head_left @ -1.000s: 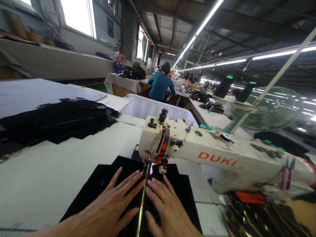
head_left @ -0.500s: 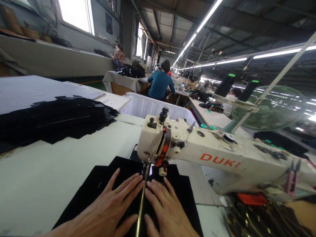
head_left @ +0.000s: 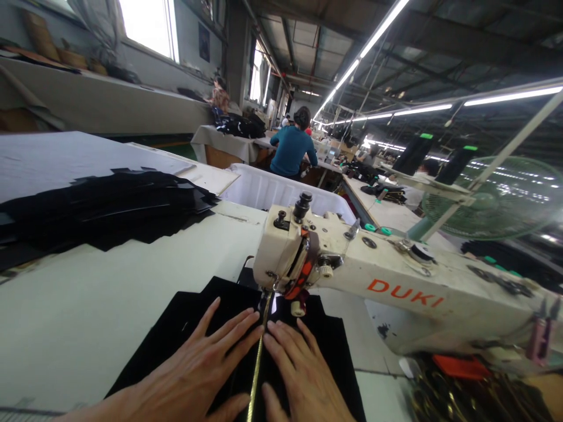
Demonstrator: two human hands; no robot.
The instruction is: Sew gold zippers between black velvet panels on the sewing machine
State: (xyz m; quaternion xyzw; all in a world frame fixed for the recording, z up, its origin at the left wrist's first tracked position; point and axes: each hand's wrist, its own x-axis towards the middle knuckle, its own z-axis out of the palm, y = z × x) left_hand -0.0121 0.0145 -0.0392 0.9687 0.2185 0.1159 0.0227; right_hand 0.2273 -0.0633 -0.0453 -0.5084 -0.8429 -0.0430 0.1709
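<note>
Plainly, I have soft stuff to handle: the cloth [head_left: 169, 334] lies flat on the table [head_left: 88, 310], its far part under the head of the machine [head_left: 347, 258], and the gold strip [head_left: 255, 372] runs along its middle, out from the head and back between the hands. The left hand [head_left: 200, 363] is spread palm down on one side of the strip, the right hand [head_left: 297, 366] likewise on the other; neither is curled round anything, both simply rest on the cloth. Their fingertips come right up beside the strip; whether any touch it I cannot tell.

I judge the cloth light and limp, matt enough to give skin some grip, so mild pressure should slide it over the table, though a push from one side could ruck it. The strip looks stiffer and slicker, perhaps metal; I would expect it to bend along its length and wander sideways if left unguided. Neither seems fragile, but the cloth might pucker. I would hold with flat fingers rather than a pinch, one hand each side of the strip, near the head yet clear of it. The stepped outer edges look poor handles: a tug there would likely skew the strip.
</note>
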